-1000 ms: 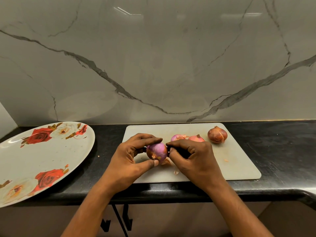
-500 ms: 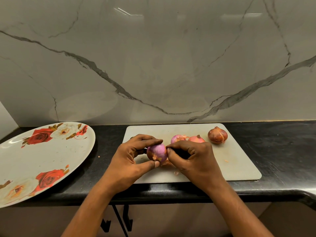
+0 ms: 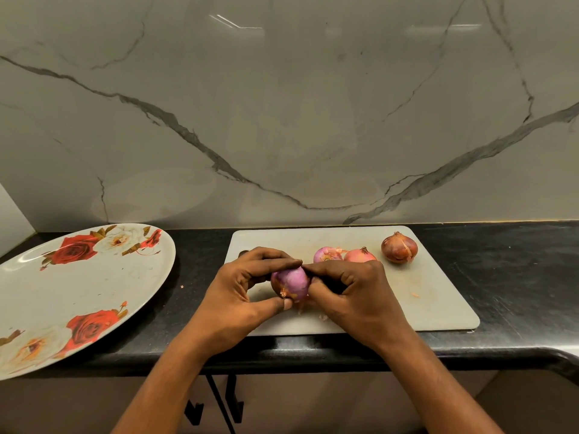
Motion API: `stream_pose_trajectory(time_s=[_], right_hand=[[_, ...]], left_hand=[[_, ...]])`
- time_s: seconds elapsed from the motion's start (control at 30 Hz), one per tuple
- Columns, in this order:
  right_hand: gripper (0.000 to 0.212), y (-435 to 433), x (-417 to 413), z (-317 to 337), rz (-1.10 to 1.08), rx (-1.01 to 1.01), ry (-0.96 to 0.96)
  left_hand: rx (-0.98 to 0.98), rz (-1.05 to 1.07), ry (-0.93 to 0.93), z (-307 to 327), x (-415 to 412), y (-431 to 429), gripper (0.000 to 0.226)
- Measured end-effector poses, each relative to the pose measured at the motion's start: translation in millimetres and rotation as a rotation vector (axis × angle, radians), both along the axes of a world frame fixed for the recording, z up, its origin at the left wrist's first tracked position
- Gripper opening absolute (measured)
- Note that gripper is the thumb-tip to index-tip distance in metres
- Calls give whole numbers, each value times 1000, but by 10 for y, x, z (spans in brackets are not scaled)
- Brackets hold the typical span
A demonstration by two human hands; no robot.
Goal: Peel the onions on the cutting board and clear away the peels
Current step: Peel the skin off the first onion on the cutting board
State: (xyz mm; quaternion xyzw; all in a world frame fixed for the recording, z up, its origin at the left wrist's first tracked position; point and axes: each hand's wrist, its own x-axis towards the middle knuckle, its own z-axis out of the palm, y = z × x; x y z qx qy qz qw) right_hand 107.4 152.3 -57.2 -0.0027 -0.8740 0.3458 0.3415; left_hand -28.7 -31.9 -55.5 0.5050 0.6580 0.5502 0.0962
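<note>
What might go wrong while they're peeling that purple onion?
The purple onion is held only by fingertips of the left hand and right hand above the cutting board; it might slip and roll. Loose peel scraps lie on the board, and one fleck is already on the counter; more may scatter.

Held onion (image 3: 293,281): top and right flank covered by fingers of left grip (image 3: 235,296) and right grip (image 3: 360,296). Dark patch inside right grip's curl could be shadow or object, can't tell. Pink onion (image 3: 324,252) and second pink onion (image 3: 360,255): lower halves hidden behind right grip's knuckles. Small dark bit (image 3: 242,254) on cutting board (image 3: 423,308) past left grip: unidentifiable. Peel scraps (image 3: 322,317) mostly under right grip. Speck (image 3: 415,295) too small to call. Plate (image 3: 78,292) clipped at left edge, table (image 3: 517,277) at right.
</note>
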Motion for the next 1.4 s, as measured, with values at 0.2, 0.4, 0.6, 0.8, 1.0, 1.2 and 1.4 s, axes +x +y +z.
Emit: stream_pose_trajectory(time_s=[0.2,0.4,0.6,0.8,1.0,1.2,1.4], right_hand=[[24,13,-29,-28,-73,-42,69],[20,7,-12,-11,-24,-99,76],[11,13,-18,-2,-27,-46,88],[7,26,-41,-13,-88,-162,89],[11,32,-39,-15,-169,-202,89],[28,22,-21,-20,-118,-168,77],[18,-8,-3,20,15,-130,45]], left_hand=[[42,17,-25,27,25,2,54],[54,46,-39,44,48,0,56],[71,45,-89,48,55,-10,57],[89,30,-156,39,46,4,54],[116,-10,-180,24,27,-30,56],[121,-20,-145,30,35,-26,57],[56,-3,-46,10,30,-16,59]])
